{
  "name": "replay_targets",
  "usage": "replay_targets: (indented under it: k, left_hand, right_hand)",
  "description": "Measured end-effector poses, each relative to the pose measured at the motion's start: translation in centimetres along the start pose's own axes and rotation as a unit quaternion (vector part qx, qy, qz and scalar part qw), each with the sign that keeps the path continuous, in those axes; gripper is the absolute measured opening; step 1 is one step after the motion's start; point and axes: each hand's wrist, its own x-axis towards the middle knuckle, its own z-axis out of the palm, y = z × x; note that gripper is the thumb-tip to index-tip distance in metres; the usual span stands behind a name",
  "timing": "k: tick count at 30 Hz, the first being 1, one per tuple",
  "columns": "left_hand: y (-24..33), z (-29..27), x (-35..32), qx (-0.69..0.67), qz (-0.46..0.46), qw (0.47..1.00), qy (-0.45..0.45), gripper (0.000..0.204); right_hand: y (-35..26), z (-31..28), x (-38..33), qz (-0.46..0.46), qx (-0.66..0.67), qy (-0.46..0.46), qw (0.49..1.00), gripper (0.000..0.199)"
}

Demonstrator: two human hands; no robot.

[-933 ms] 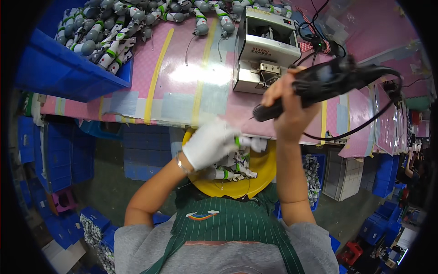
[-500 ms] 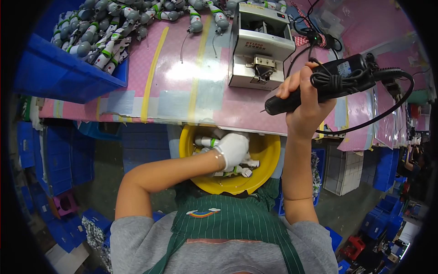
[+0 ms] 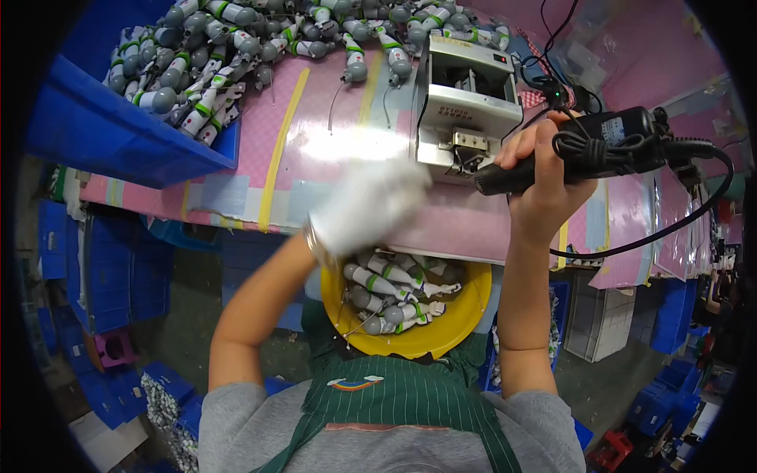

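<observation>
My right hand point(image 3: 544, 185) is closed round a black electric screwdriver point(image 3: 595, 162), raised over the table's front edge with its tip pointing left. A bundled black cord is strapped along the tool. My left hand point(image 3: 371, 206), in a white glove, hovers near the table edge, smeared by motion; its fingers cannot be made out, nor whether anything is in them. Below it, a yellow basin point(image 3: 461, 335) holds several white, grey and green toy-figure parts point(image 3: 388, 288), some with thin wires. Just left of the screwdriver's tip stands a grey-white bench machine point(image 3: 461, 114).
A blue bin point(image 3: 102, 130) at the far left overflows with similar toy parts point(image 3: 209, 87), which spread along the back of the pink table point(image 3: 307, 102). Black cables point(image 3: 556, 47) run behind the machine. A thick cord point(image 3: 694, 225) loops at the right. Blue crates point(image 3: 130, 268) stand below left.
My left hand has risen out of the basin and moved up and left over the table edge, uncovering the parts inside. The right hand still grips the screwdriver. The whole view has shifted slightly.
</observation>
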Motion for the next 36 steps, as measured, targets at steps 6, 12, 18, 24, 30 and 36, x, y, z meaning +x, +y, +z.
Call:
replay_targets:
  k: [6, 12, 18, 24, 30, 36]
  left_hand:
    - [-10.4, -4.0, 14.8, 0.399, -0.046, 0.878, 0.26, 0.054]
    - [-10.5, -3.4, 18.8, 0.362, -0.215, 0.891, 0.168, 0.05]
    - [-12.3, -3.7, 11.6, 0.507, -0.051, 0.847, 0.152, 0.037]
    - [-6.0, -3.9, 0.9, 0.377, -0.019, 0.92, 0.105, 0.022]
    - [-2.3, -4.6, -5.3, 0.126, -0.045, 0.99, 0.031, 0.026]
    - [-3.1, 2.5, -4.0, 0.143, 0.07, 0.986, 0.052, 0.044]
  right_hand:
    - [0.7, 2.0, 1.7, 0.001, 0.052, 0.025, 0.998, 0.017]
    - [2.7, 2.3, 0.9, -0.028, -0.049, 0.044, 0.997, 0.012]
    - [1.8, 3.2, 1.4, -0.004, -0.074, 0.002, 0.997, 0.017]
    - [1.3, 1.7, -0.1, 0.092, -0.001, 0.052, 0.994, 0.017]
    - [0.5, 1.1, -1.5, 0.107, 0.047, 0.053, 0.992, 0.017]
    - [0.7, 1.8, -3.2, 0.117, 0.068, 0.052, 0.989, 0.018]
